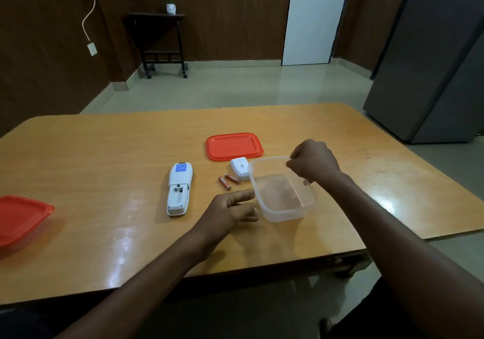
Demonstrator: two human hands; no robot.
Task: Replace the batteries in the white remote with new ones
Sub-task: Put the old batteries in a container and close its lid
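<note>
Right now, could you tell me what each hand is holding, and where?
The right hand pinches the clear container by its far rim. The left hand rests open beside it, holding nothing.

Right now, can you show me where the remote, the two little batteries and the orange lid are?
white remote (179,188), head view, middle of its back.
batteries (228,180), head view, between the pair, on the nearer one's end.
orange lid (234,146), head view, flat centre.
</note>
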